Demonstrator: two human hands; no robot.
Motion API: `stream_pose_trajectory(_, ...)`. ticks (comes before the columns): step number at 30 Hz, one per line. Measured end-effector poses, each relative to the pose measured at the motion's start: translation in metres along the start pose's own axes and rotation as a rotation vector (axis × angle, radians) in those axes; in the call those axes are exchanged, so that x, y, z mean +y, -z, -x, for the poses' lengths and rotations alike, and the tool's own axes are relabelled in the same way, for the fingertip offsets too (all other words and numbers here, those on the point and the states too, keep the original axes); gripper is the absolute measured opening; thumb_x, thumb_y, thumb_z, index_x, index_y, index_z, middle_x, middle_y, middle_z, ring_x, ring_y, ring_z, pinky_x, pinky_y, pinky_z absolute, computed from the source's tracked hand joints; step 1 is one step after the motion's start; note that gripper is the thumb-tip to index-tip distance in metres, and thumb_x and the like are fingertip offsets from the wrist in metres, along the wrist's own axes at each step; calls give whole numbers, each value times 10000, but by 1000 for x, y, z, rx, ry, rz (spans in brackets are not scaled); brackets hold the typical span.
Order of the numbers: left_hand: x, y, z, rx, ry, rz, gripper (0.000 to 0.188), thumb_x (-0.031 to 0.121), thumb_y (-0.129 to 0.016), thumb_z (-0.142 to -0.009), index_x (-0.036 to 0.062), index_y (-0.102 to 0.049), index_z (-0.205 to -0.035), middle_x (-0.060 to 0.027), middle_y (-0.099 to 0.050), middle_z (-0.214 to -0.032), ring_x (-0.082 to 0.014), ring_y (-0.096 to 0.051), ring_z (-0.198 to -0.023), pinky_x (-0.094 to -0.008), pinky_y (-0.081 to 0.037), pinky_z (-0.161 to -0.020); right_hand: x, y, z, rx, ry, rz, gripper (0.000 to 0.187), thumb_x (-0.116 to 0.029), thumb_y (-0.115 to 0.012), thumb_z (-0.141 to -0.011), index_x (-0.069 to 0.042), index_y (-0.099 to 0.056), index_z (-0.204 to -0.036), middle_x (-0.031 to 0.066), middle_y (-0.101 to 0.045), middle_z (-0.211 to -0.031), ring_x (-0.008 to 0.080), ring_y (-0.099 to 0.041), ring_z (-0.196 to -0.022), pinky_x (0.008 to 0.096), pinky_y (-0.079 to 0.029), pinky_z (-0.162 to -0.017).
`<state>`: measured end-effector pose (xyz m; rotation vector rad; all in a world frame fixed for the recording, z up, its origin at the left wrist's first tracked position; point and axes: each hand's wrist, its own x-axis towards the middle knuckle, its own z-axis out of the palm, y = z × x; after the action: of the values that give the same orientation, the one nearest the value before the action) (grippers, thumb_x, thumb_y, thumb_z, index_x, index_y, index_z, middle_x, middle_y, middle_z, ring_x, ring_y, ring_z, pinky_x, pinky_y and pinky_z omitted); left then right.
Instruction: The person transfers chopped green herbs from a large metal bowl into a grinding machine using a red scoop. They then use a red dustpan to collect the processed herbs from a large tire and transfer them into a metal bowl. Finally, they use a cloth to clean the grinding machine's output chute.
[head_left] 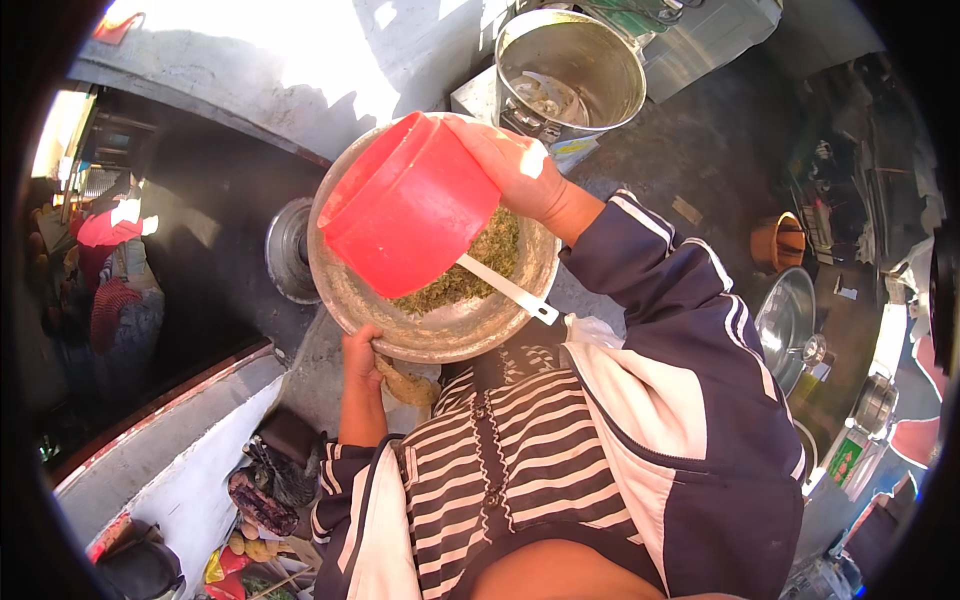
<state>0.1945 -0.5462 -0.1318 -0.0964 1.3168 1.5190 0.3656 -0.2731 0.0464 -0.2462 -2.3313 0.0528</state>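
My right hand (pixel 522 172) grips a red plastic tub (pixel 410 205) by its far right side. The tub is tilted over a wide metal basin (pixel 450 345), its mouth turned toward the upper left. Chopped green-brown material (pixel 487 265) lies in the basin, partly covered by the tub. From under the tub a pale utensil handle (pixel 512 290) sticks out across the basin's rim; its other end is hidden. My left hand (pixel 362 355) holds the basin's near left rim, fingers closed on it. Below that hand is a tan, lumpy thing (pixel 408 388) I cannot make out.
A large metal pot (pixel 572 115) with pale remains inside stands at the far side. Left of the basin is a round metal vessel (pixel 291 250). A brown pot (pixel 778 243) and another metal basin (pixel 785 320) are on the right. Bags and clutter (pixel 265 490) lie lower left.
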Motion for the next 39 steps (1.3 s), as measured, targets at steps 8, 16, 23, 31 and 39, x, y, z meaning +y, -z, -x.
stream_pose_trajectory(8,28,-67,-22,66,-20,1,530,-38,-490,-650,-48,-456,-1179,-144,-560,-1039,-287,-574,-898,-386,-486,-808,30,80,85,-39,-1089,-705,232,-176,-553,-834,-38,-640,-999,121,-674,-847,211,-643,-790,315,-481,-700)
stream_pose_trajectory(16,96,-126,-52,-112,-200,-43,352,65,-541,-810,-26,-515,-1149,-120,-610,-1034,-241,-621,-872,-354,-516,-763,57,21,41,-453,-1246,-822,321,-238,-583,-766,22,-648,-943,162,-661,-871,248,-631,-782,340,-476,-712)
stream_pose_trajectory(23,150,-176,-71,-109,-268,-186,324,92,-540,-848,-23,-522,-1150,-119,-617,-1036,-219,-627,-864,-341,-518,-727,81,-14,30,-477,-1300,-712,331,-252,-584,-748,43,-653,-880,174,-650,-796,248,-622,-692,363,-477,-622)
stream_pose_trajectory(31,197,-219,-98,-198,-272,-285,420,-48,-489,-692,-16,-495,-1111,-77,-595,-946,-216,-602,-834,-334,-490,-753,91,40,2,-165,-1402,-1095,162,-156,-564,-789,-25,-631,-858,59,-589,-668,130,-492,-457,278,-358,-386)
stream_pose_trajectory(39,240,-303,-119,-148,-501,-490,547,-78,-465,-647,35,-479,-1182,-55,-555,-956,-186,-538,-854,-299,-433,-754,154,100,11,-136,-1351,-1071,198,-164,-551,-850,-33,-600,-991,48,-624,-773,108,-534,-529,259,-384,-414)
